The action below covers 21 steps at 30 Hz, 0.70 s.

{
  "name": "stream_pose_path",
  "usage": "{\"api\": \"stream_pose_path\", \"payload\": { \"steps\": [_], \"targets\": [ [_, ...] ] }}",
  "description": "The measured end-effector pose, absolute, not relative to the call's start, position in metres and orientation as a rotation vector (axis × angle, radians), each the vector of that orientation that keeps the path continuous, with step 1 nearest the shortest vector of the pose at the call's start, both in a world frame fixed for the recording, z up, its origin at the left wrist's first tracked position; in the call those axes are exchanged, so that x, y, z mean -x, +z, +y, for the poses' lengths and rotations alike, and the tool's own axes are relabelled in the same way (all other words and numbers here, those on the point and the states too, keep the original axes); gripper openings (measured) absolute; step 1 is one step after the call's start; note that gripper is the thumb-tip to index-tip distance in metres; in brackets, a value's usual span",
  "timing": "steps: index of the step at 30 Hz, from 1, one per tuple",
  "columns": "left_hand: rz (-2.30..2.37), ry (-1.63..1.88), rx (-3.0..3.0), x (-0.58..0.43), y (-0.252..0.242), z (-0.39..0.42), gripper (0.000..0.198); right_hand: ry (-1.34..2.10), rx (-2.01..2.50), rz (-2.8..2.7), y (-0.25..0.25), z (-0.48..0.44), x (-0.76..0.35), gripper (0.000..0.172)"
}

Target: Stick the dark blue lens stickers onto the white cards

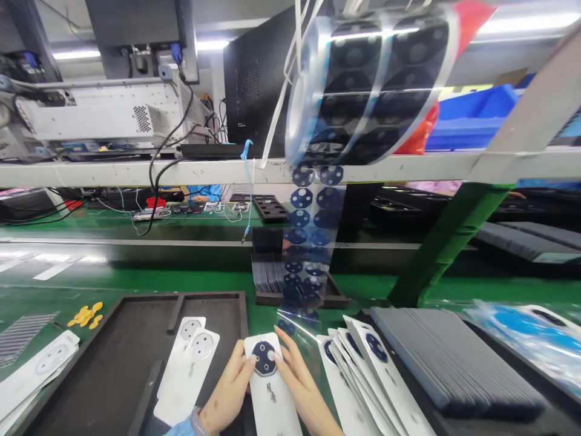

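Observation:
A white phone back cover (275,412) with dark characters is held upright in front of me, tilted slightly back. On its upper part lies a round dark blue camera sticker (264,350) with several holes. My left hand (229,384) grips the cover's left edge, its thumb on the sticker's rim. From the other side my right hand (297,378) holds the right edge, thumb also on the sticker. Two white covers with pale camera rings (188,372) lie left of my hands in a black tray (102,357). To the right, several covers with dark stickers (363,378) lean together.
A clear strip of dark stickers (299,218) hangs from a large roll (372,85) on the shelf rail (190,172). Grey sheets (454,357) stand stacked at right. Yellow pieces (85,315) and more white covers (39,369) lie at left. A green post (454,242) rises at right.

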<state>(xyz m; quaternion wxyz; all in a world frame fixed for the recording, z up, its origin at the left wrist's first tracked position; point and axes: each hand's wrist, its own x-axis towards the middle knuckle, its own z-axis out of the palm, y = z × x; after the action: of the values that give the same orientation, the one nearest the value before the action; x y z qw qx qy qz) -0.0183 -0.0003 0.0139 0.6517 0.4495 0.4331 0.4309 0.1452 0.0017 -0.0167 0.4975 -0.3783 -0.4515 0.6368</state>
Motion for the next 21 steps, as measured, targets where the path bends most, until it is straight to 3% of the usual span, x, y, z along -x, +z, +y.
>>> {"api": "stream_pose_path", "payload": {
  "steps": [2, 5, 7, 11, 15, 17, 21],
  "targets": [
    [1.028, 1.035, -0.974, 0.019, 0.012, 0.001, 0.055, 1.338, 1.004, -1.283, -0.032, -0.006, -0.142, 0.08],
    [1.038, 1.048, -0.977, 0.019, 0.01, 0.0, 0.056, 0.907, 1.238, -1.656, -0.062, -0.016, -0.132, 0.116],
    [0.992, 1.022, -1.001, 0.017, 0.01, -0.001, 0.053, 0.645, 1.362, -1.805, -0.077, -0.019, -0.127, 0.126],
    [0.963, 1.037, -1.158, 0.025, 0.011, 0.004, 0.038, 0.309, 1.359, -1.908, -0.07, -0.014, -0.147, 0.104],
    [1.589, 1.157, -1.543, 0.058, 0.005, 0.021, 0.043, -0.023, 1.553, -1.765, -0.043, -0.002, -0.222, 0.071],
    [1.979, 1.064, -1.728, 0.077, -0.002, 0.03, 0.048, -0.171, 1.695, -1.666, -0.037, 0.002, -0.263, 0.067],
    [2.413, 0.529, -1.921, 0.099, -0.014, 0.038, 0.055, -0.32, 1.855, -1.576, -0.037, 0.006, -0.302, 0.076]
  ]
}}
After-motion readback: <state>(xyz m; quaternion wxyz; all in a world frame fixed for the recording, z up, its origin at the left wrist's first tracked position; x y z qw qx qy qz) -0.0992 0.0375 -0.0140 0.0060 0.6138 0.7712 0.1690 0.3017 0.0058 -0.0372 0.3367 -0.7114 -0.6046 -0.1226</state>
